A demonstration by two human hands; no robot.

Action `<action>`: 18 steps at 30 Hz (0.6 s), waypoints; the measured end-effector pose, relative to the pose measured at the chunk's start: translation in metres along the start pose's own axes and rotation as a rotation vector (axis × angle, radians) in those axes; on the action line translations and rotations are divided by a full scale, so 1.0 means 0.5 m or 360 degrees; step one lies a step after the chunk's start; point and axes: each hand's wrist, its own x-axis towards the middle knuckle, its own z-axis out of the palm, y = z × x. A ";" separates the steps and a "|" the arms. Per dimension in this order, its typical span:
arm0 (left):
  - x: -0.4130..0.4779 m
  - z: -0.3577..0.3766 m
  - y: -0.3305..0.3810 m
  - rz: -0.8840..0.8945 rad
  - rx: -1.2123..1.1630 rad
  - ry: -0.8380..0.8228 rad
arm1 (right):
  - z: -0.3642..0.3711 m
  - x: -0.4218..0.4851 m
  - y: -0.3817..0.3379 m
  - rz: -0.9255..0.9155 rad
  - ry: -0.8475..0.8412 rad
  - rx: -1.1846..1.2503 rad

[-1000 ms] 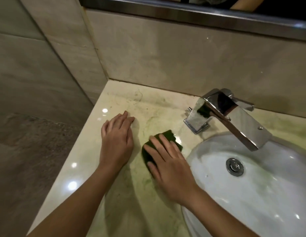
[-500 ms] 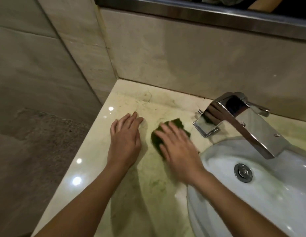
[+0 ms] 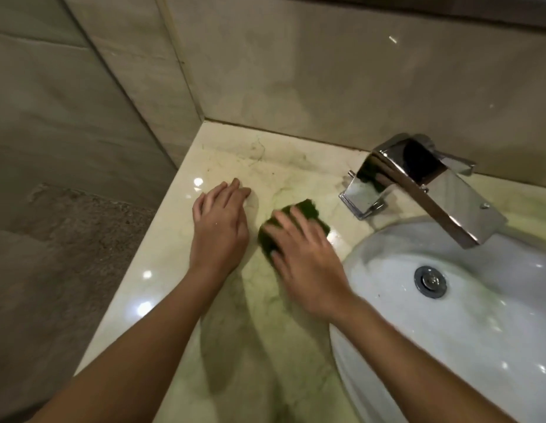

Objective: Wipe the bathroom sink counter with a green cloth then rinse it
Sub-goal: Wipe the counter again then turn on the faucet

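The green cloth lay bunched on the counter at mid-frame, between the faucet and the left hand. The right hand pressed it flat with straight, spread fingers, gripping nothing. The left hand rested palm-down beside it, fingers relaxed. The step was likely wiping, step 1 of 2. Next, the cloth likely needed carrying right to the basin and faucet for rinsing.

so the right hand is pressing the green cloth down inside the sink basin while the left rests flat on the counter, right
No. The head view shows the right hand pressing the green cloth on the counter, beside the sink basin, not inside it. The left hand does rest flat on the counter.
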 end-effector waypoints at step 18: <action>0.009 -0.004 0.002 0.0004 -0.0029 0.0019 | -0.042 -0.111 0.057 -0.0090 -0.0046 0.0201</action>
